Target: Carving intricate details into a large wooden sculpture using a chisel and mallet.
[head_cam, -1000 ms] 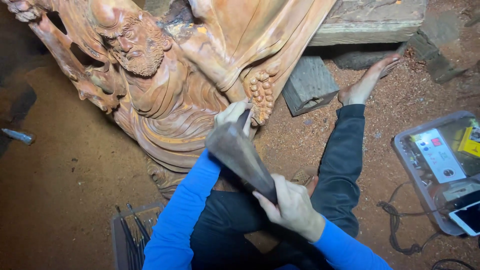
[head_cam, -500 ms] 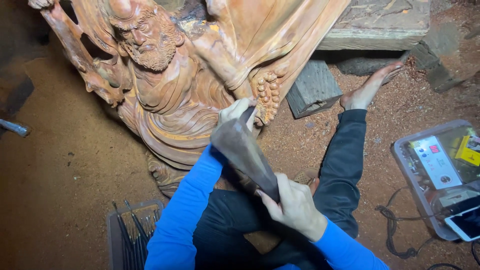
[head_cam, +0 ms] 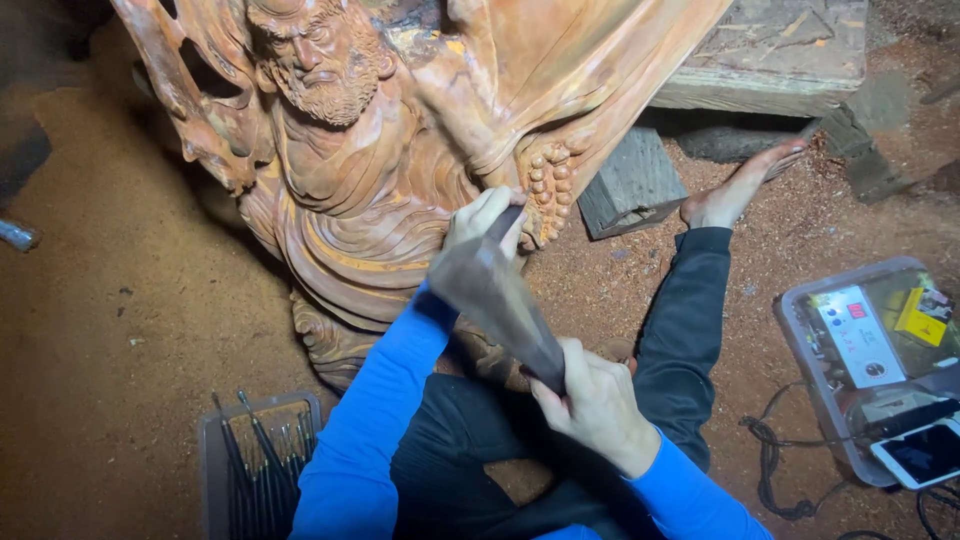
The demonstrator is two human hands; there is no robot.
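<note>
We see the left hand (head_cam: pixel 485 218) curled around a chisel (head_cam: pixel 508 222) whose tip meets the carved wooden statue (head_cam: pixel 370 170) near its beaded cluster, at about 12 o'clock from our lap. The right hand (head_cam: pixel 598 405) grips the handle of a broad, dull mallet (head_cam: pixel 495 300), blurred, its head just at 5 o'clock of the chisel. The statue is reddish wood, smooth, with flowing folds. A tray of slim tools (head_cam: pixel 258 462) sits at 8 o'clock; a clear plastic box (head_cam: pixel 870 360) at 3 o'clock.
</note>
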